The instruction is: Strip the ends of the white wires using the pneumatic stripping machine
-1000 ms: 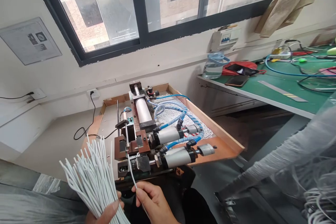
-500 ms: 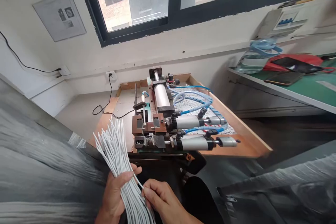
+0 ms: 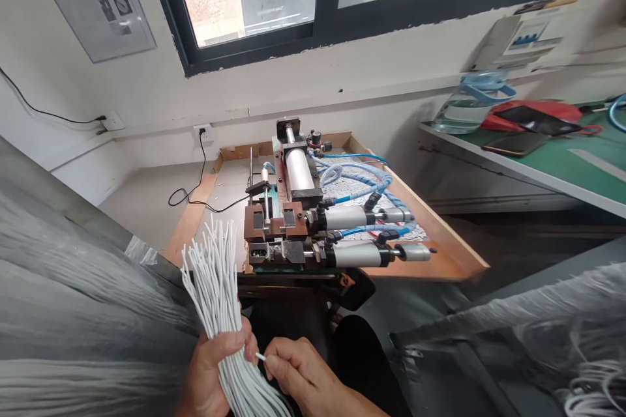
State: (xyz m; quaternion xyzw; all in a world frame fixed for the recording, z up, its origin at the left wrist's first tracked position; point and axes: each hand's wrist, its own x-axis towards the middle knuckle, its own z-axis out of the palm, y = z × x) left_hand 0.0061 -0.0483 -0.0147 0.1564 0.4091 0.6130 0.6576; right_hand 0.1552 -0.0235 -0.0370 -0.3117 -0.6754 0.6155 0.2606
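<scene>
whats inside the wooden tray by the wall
Inside the wooden tray are a machine with silver cylinders, blue hoses and, to the machine's right, small white scraps. Whatever lies beneath the machine and scraps is covered and cannot be seen.

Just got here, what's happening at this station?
A person grips a bundle of white wires in the left hand. The right hand pinches a single white wire beside it, its tip poking out toward the bundle. Beyond both hands, a machine with silver cylinders sits in a wooden-edged tray.
</scene>
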